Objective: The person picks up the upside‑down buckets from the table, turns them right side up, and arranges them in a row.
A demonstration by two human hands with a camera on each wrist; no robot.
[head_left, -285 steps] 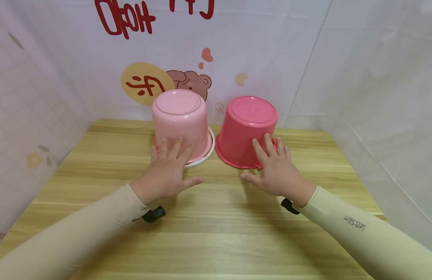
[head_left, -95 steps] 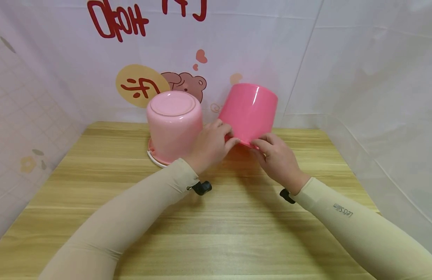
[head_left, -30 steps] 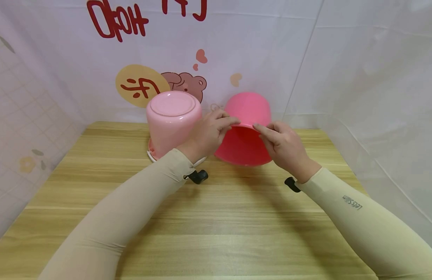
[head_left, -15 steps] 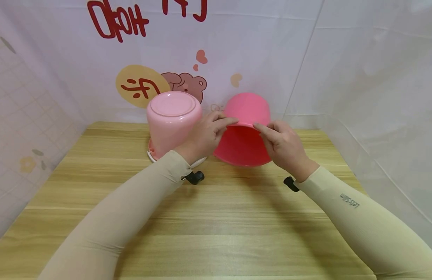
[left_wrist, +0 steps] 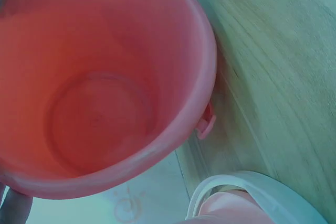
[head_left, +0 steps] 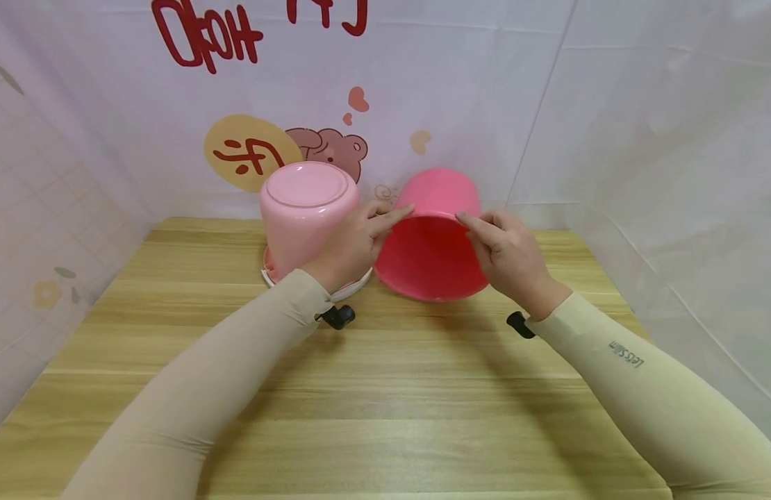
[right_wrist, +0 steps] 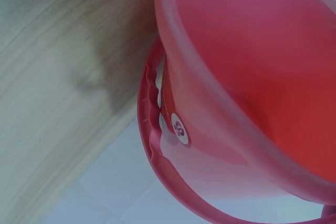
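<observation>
A hot-pink bucket [head_left: 438, 189] is tipped toward me, its wide mouth facing forward and its lower rim close to the tabletop. My left hand [head_left: 354, 239] holds the upper rim at its left side, fingertips on the edge. On the right side of that rim, my right hand [head_left: 513, 253] grips with its thumb and fingers. The right wrist view shows the bucket's handle [right_wrist: 149, 114] hanging beside the wall, with a round sticker [right_wrist: 179, 128] near it. Inside, the round bottom [left_wrist: 100, 124] is visible in the left wrist view.
A light pink bucket [head_left: 307, 229] stands upside down to the left, partly behind my left hand, its white handle [head_left: 354, 286] lying around its rim. A printed white cloth [head_left: 485, 83] hangs behind the wooden table [head_left: 385, 410], and more cloth closes both sides.
The hot-pink bucket was upside down and has been tilted until its mouth faces me. My left hand came over from the light pink bucket; lately it has slid slightly left along the rim.
</observation>
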